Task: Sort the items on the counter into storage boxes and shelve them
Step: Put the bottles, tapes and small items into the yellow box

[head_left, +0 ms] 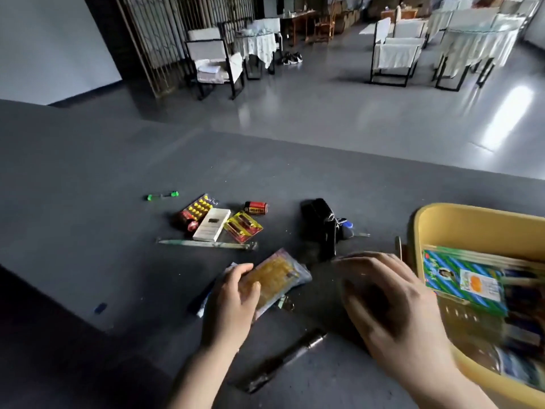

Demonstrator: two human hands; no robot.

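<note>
My left hand (233,302) grips a clear packet with yellow contents (277,276), low over the dark counter (88,178). My right hand (392,302), blurred, hovers beside the yellow storage box (460,222) with fingers loosely curled; whether it holds anything is unclear. The box holds a green striped packet (466,281) and other packets. Farther back lie a white box (211,224), a yellow battery pack (243,227), a blister strip of yellow pills (198,208), a red battery (256,208) and black items (320,225).
A long clear strip (206,244) lies across the counter's middle. A dark pen-like tool (283,360) lies near the front, between my arms. A green-ended piece (162,196) sits at the far left, a small blue piece (100,307) near the left edge. Chairs and tables stand beyond the counter.
</note>
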